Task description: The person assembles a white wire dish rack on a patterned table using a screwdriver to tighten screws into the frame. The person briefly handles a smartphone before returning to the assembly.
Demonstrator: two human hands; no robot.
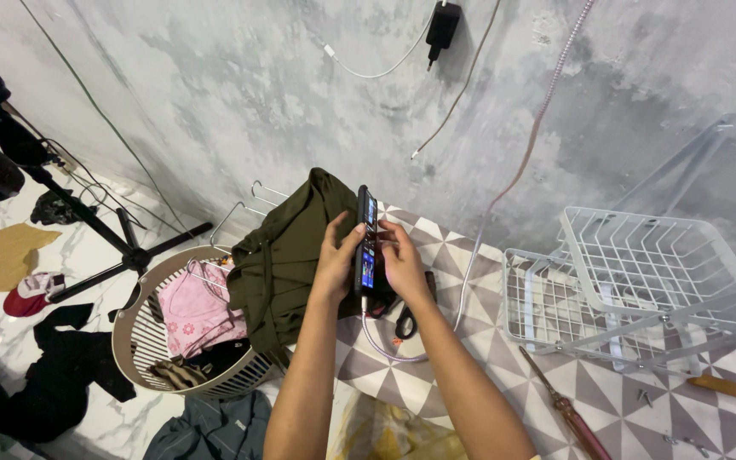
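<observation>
I hold a dark smartphone (367,243) upright with both hands over the patterned table (479,341). My left hand (335,260) grips its left edge and my right hand (403,260) grips its right edge. The screen is lit. A pale cable (379,345) runs from the phone's bottom end down onto the table. An olive-green garment (287,264) hangs just left of my left hand. Black-handled scissors (405,322) lie on the table below my right hand.
A round laundry basket (134,341) with pink and dark clothes stands on the floor at left. White wire racks (641,281) sit on the table at right. A fan stand (87,221), scattered clothes and a screwdriver (568,413) are nearby. A charger (443,25) hangs on the wall.
</observation>
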